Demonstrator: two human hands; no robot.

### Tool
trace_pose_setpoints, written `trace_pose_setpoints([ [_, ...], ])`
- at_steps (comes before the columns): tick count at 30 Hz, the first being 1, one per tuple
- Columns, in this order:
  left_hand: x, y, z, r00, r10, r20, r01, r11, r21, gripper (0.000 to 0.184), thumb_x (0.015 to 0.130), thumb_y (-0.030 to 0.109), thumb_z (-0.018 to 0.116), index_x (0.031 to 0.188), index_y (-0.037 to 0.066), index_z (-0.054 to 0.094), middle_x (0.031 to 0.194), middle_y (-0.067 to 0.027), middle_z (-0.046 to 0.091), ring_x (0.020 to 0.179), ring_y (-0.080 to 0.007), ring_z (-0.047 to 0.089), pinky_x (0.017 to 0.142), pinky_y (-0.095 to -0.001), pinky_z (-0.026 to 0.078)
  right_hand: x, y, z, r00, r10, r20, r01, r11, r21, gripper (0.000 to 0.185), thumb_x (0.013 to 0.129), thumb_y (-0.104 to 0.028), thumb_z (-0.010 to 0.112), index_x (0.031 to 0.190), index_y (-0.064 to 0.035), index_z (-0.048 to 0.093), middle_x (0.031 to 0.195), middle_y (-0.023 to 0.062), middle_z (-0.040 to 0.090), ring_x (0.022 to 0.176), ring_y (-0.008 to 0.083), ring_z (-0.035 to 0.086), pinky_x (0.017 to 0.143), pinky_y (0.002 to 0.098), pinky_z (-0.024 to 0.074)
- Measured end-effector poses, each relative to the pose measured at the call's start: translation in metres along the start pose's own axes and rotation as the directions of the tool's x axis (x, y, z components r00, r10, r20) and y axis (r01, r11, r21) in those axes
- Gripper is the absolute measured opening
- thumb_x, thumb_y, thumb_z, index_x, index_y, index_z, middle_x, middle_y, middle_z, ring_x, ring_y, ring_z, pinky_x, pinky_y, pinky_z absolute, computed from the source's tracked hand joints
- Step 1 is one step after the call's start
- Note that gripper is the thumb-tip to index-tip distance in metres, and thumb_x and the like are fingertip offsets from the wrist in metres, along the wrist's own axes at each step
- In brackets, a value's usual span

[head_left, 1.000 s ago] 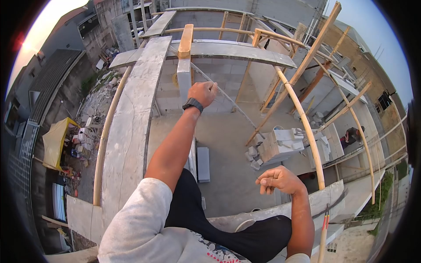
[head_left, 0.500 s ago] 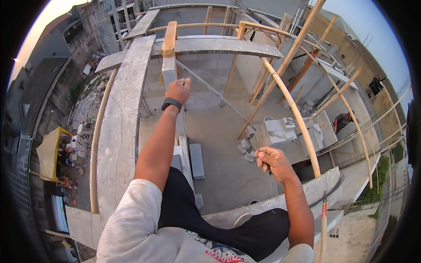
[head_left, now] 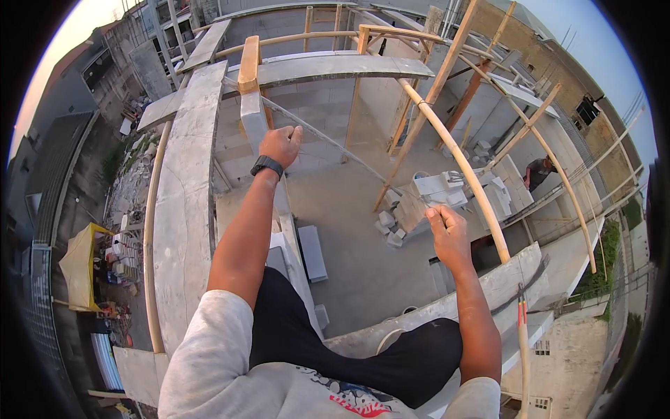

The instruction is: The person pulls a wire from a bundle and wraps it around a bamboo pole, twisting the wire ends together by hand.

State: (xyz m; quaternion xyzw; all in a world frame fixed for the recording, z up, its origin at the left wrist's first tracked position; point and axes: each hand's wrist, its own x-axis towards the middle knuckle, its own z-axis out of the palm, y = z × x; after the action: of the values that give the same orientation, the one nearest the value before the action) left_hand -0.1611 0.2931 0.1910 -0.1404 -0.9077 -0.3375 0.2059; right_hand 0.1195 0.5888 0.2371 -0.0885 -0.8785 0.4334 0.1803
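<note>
My left hand (head_left: 280, 145), with a dark watch (head_left: 267, 165) on its wrist, is closed in a fist. It is held out over the narrow wall top, near a grey block (head_left: 252, 119) with a wooden form piece (head_left: 249, 64) at its upper end. Out to the right, the thumb and fingers of my right hand (head_left: 450, 234) are pinched together above the floor far below. Whatever either hand holds is too thin or too hidden to make out. A bamboo pole (head_left: 466, 167) slants past just beyond my right hand.
Wide grey planks (head_left: 183, 188) run along the left, edged by another bamboo pole (head_left: 155, 244). Below lie a concrete floor (head_left: 349, 237) and stacked white blocks (head_left: 438, 190). A person (head_left: 539, 173) is lower right. A wooden prop (head_left: 426, 105) rises at the centre right.
The view has swung slightly, so the structure sits further left. My right hand has risen and moved right, its fingers drawn closer together. My left hand stays closed, at nearly the same height.
</note>
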Motion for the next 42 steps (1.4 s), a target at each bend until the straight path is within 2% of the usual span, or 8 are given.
trace_pose_setpoints([
  [8, -0.004, -0.008, 0.002, 0.997, 0.043, 0.058, -0.043, 0.999, 0.007, 0.046, 0.095, 0.042, 0.056, 0.072, 0.002, 0.063, 0.068, -0.0224, 0.062, 0.069, -0.0431, 0.061, 0.063, -0.0492, 0.047, -0.006, 0.007, 0.002, 0.996, -0.038, 0.086, 0.072, 0.892, -0.446, 0.021, 0.093, -0.018, 0.061, 0.103, -0.002, 0.071, 0.102, 0.0177, 0.071, 0.097, 0.0344, 0.066, 0.08, 0.036, 0.0515],
  [10, -0.007, -0.006, 0.001, 0.995, 0.018, 0.099, -0.021, 0.999, 0.024, 0.046, 0.095, 0.042, 0.054, 0.073, 0.004, 0.065, 0.071, -0.0213, 0.063, 0.072, -0.0429, 0.061, 0.066, -0.0501, 0.047, -0.008, 0.003, 0.002, 0.848, 0.199, 0.491, 0.188, 0.753, -0.63, 0.026, 0.093, -0.026, 0.062, 0.106, -0.0061, 0.072, 0.1, 0.0125, 0.073, 0.09, 0.0312, 0.069, 0.08, 0.039, 0.0519],
  [13, -0.008, -0.01, 0.001, 0.989, -0.016, 0.146, 0.01, 0.999, 0.039, 0.045, 0.095, 0.043, 0.052, 0.074, 0.006, 0.066, 0.075, -0.0202, 0.065, 0.077, -0.0425, 0.062, 0.069, -0.051, 0.048, -0.01, 0.0, 0.0, 0.522, -0.03, 0.852, 0.07, 0.997, -0.008, 0.028, 0.094, -0.028, 0.063, 0.103, -0.0031, 0.072, 0.081, 0.0069, 0.072, 0.072, 0.0218, 0.066, 0.07, 0.0343, 0.0503],
  [18, -0.008, -0.017, -0.005, 0.987, -0.074, 0.14, 0.07, 0.997, 0.033, 0.044, 0.095, 0.042, 0.052, 0.075, 0.006, 0.066, 0.076, -0.0197, 0.066, 0.079, -0.0421, 0.062, 0.071, -0.0512, 0.048, -0.003, -0.009, -0.022, 0.846, 0.01, 0.533, -0.263, 0.877, 0.401, 0.027, 0.097, -0.023, 0.062, 0.095, 0.0021, 0.071, 0.066, -0.0012, 0.054, 0.059, 0.0067, 0.045, 0.056, 0.024, 0.0372],
  [24, -0.007, -0.005, -0.001, 0.99, -0.01, 0.143, 0.001, 0.998, 0.059, 0.042, 0.095, 0.041, 0.052, 0.077, 0.007, 0.068, 0.077, -0.0182, 0.067, 0.079, -0.0414, 0.063, 0.072, -0.0504, 0.049, 0.006, 0.021, -0.008, 0.993, -0.112, -0.035, 0.109, 0.991, -0.077, 0.02, 0.094, -0.016, 0.062, 0.101, 0.0001, 0.071, 0.086, 0.0094, 0.07, 0.076, 0.0171, 0.062, 0.071, 0.0298, 0.0483],
  [31, -0.006, -0.009, 0.003, 0.983, 0.017, 0.183, -0.035, 0.995, 0.094, 0.041, 0.094, 0.042, 0.051, 0.079, 0.009, 0.07, 0.078, -0.0168, 0.068, 0.081, -0.0395, 0.065, 0.073, -0.0504, 0.05, -0.005, 0.022, -0.008, 0.887, -0.018, 0.462, 0.253, 0.856, -0.451, 0.02, 0.094, -0.015, 0.061, 0.103, -0.0004, 0.072, 0.087, 0.0089, 0.072, 0.078, 0.0172, 0.065, 0.073, 0.0325, 0.051],
  [34, -0.009, -0.013, 0.0, 0.982, -0.009, 0.189, -0.012, 0.994, 0.108, 0.042, 0.095, 0.042, 0.05, 0.079, 0.009, 0.07, 0.079, -0.0166, 0.069, 0.081, -0.0393, 0.065, 0.073, -0.0505, 0.051, -0.002, 0.004, -0.014, 0.606, 0.319, 0.728, -0.28, 0.943, -0.18, 0.02, 0.095, -0.016, 0.061, 0.1, 0.0006, 0.072, 0.075, 0.0051, 0.066, 0.068, 0.0112, 0.058, 0.064, 0.0278, 0.0476],
  [42, -0.008, -0.012, 0.013, 0.991, -0.003, 0.131, 0.005, 1.0, -0.017, 0.043, 0.094, 0.043, 0.054, 0.076, 0.006, 0.067, 0.075, -0.0202, 0.065, 0.078, -0.0413, 0.063, 0.07, -0.0497, 0.049, 0.001, 0.008, -0.033, 0.921, 0.118, 0.372, -0.339, 0.713, 0.614, 0.018, 0.094, -0.013, 0.063, 0.096, 0.004, 0.069, 0.066, -0.0014, 0.055, 0.055, 0.0043, 0.045, 0.053, 0.02, 0.0391],
])
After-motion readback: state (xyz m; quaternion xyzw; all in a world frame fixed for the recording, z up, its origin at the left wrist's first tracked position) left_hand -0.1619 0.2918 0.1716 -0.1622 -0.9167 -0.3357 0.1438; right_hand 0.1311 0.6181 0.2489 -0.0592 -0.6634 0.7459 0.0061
